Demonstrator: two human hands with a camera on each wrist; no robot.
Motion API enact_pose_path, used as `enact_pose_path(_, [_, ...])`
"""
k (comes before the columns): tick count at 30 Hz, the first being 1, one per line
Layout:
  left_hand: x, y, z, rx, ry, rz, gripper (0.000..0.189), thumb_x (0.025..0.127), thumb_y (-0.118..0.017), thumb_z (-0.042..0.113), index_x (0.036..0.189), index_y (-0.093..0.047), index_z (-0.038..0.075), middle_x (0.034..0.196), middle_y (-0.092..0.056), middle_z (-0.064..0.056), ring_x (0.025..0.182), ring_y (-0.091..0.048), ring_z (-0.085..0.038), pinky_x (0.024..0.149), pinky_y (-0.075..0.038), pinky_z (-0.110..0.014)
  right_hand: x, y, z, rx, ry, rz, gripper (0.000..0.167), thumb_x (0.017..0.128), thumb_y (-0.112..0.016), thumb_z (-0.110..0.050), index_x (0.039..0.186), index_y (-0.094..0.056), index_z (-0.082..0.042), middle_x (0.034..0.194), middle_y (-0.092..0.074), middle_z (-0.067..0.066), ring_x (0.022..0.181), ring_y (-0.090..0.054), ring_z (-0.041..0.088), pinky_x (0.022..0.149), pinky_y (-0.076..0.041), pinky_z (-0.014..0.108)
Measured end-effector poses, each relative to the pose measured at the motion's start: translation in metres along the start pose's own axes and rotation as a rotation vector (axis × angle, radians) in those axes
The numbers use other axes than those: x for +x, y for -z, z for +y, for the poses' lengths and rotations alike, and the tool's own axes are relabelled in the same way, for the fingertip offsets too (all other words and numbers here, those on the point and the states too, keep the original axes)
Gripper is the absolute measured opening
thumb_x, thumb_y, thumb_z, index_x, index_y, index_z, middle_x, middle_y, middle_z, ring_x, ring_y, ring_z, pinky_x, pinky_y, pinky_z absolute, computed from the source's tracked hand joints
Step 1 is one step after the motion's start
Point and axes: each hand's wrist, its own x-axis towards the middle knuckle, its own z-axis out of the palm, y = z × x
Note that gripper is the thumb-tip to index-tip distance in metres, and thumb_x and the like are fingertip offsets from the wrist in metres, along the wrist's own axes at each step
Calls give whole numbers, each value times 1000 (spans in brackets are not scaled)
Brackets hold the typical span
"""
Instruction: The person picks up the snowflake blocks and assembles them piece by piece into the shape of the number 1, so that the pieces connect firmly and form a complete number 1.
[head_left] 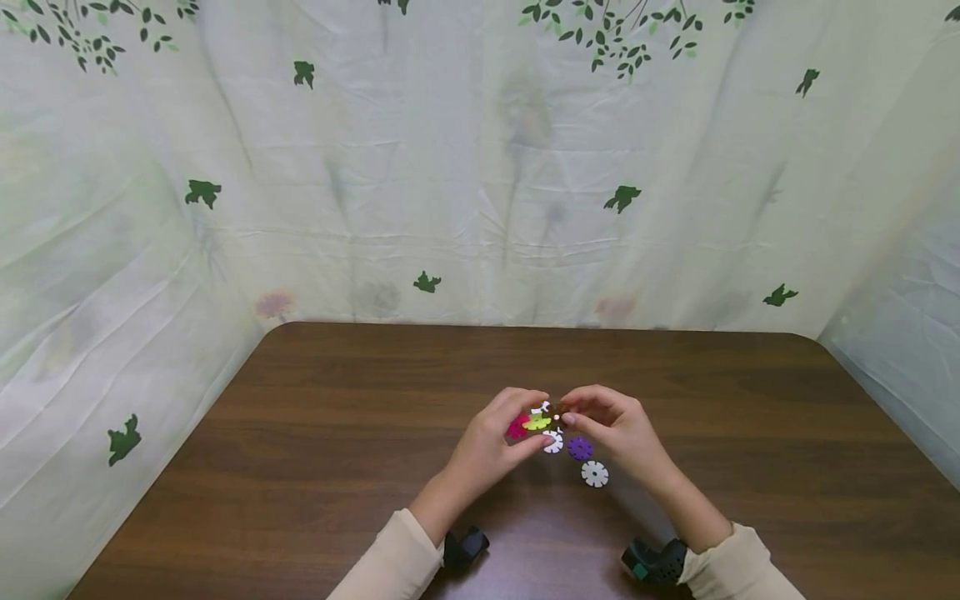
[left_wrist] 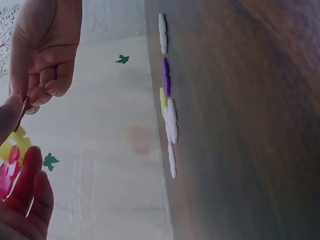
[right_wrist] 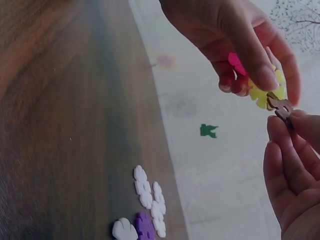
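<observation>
Above the table, my left hand (head_left: pixel 487 440) holds a yellow notched disc (right_wrist: pixel 261 93) joined to a pink notched disc (head_left: pixel 517 427). Fingers and thumb of my right hand (head_left: pixel 618 423) pinch a small brown notched disc (right_wrist: pixel 283 106). Its edge meets the yellow disc's rim in the right wrist view, and both hands' fingertips come close together there. Below the hands, a purple disc (head_left: pixel 580 448) lies on the table between a white disc (head_left: pixel 596 474) and another white disc (head_left: pixel 553 442), the latter partly covered by my left thumb.
The brown wooden table (head_left: pixel 360 400) carries the loose discs in a small cluster. A further yellow piece (left_wrist: pixel 163 97) shows among them in the left wrist view. Behind the table hangs a pale curtain (head_left: pixel 465 167) with leaf and bird prints.
</observation>
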Motion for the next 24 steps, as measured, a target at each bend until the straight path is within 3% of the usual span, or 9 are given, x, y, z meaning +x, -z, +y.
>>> enact_pose_path(6, [-1, 0, 1, 3, -19, 22, 45, 70, -77, 8, 110, -57, 5, 101, -57, -5, 91, -56, -14, 78, -44, -18, -1, -5, 0, 50, -44, -2, 18, 80, -61, 8, 97, -58, 8, 85, -62, 13, 71, -63, 23, 62, -49, 45])
enact_pose_path(11, [-1, -1, 1, 8, -10, 37, 39, 70, -77, 9, 106, -61, 7, 98, -59, -2, 89, -55, -10, 77, -44, -17, -2, -6, -3, 14, -76, 5, 18, 80, -62, 5, 98, -59, 5, 85, -61, 14, 69, -63, 27, 62, -51, 39])
enact_pose_path(18, [-1, -1, 0, 39, -15, 51, 33, 71, -77, 10, 101, -62, 8, 93, -60, -1, 84, -56, -10, 73, -46, -18, -2, -7, -2, -10, -81, -2, 18, 80, -62, 6, 98, -59, 4, 84, -61, 15, 68, -63, 25, 60, -51, 40])
enact_pose_path(24, [-1, 0, 0, 52, -12, 54, 32, 71, -76, 9, 100, -62, 6, 91, -60, -1, 81, -56, -8, 71, -45, -14, -2, -2, -3, -36, -48, 16, 21, 79, -62, 8, 100, -59, 5, 88, -61, 18, 71, -62, 21, 62, -52, 34])
